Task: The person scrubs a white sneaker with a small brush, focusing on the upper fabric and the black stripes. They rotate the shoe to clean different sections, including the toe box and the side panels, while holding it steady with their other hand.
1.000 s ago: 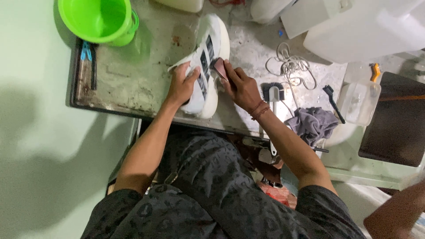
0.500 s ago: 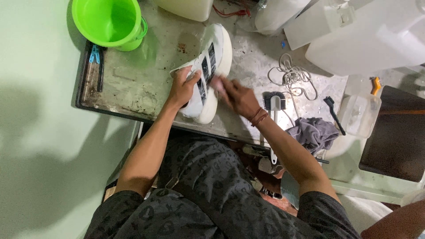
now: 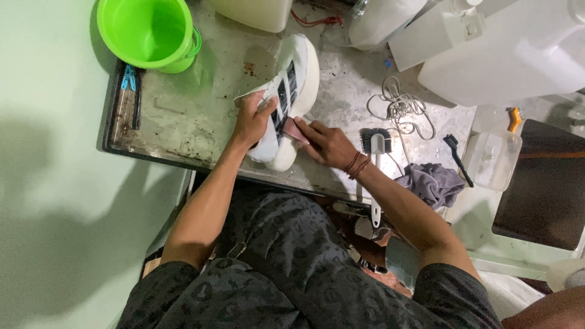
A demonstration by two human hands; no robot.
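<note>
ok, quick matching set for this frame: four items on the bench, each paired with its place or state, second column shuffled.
Items:
1. white sneaker
2. green bucket
3. long-handled brush
4. grey cloth

Places or states:
A. crumpled at the bench's near edge, right of the right forearm
B. far left corner of the metal tray
C. lying bristles away from the person, just right of the right wrist
D. gripped by the left hand, with the right hand pressing a small pink pad to its side

Pairs: 1-D, 2-B, 3-C, 4-A
</note>
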